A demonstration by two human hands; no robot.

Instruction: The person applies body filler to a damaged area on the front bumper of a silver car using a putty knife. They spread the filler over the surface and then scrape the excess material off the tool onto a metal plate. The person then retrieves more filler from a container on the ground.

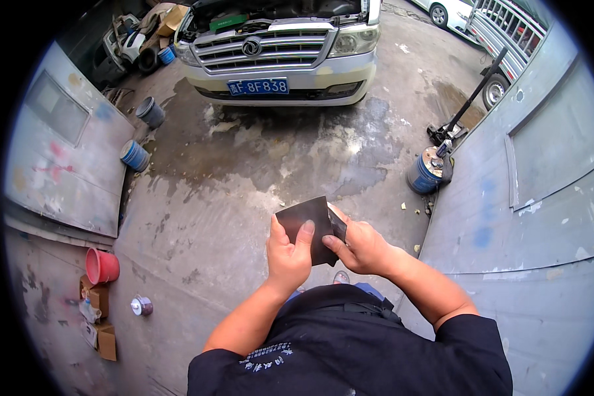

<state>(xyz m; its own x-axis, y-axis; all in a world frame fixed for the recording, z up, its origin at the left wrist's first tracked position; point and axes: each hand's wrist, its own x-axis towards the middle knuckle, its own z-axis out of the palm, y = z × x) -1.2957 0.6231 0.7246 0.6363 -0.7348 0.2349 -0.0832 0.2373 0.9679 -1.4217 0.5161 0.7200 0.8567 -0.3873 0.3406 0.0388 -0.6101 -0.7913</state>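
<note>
Black sheet point(319, 228) gripped from both sides, darker flap at its right

Sheet sits between the two hands, in front of the torso. Left hand point(289, 257) has the left side: thumb flat on the upper face, fingers wrapped behind. Right hand point(363, 249) has the right side: thumb at the lower right edge, fingers round the back. Both closed on it.

Key relation: a narrow dark flap point(337, 228) stands just right of the main face, angled off it, right hand nearer. Main face looks longer running away from the body, top tipped a bit left; left thumb covers part, so long axis is a judgement.

Can't make out: whether flap and sheet are one folded piece or two; the underside; most fingertips. Material unclear, looks thin and stiff.

Outward: shoe point(341, 277) just below the grip. Well left, a red bucket point(103, 266) and a small lidded can point(141, 305). Ahead and right, a blue drum point(424, 174). Straight ahead, well apart, a van point(270, 66), bonnet up, roof cut off by the frame. Forearms come in from below, both bare.
</note>
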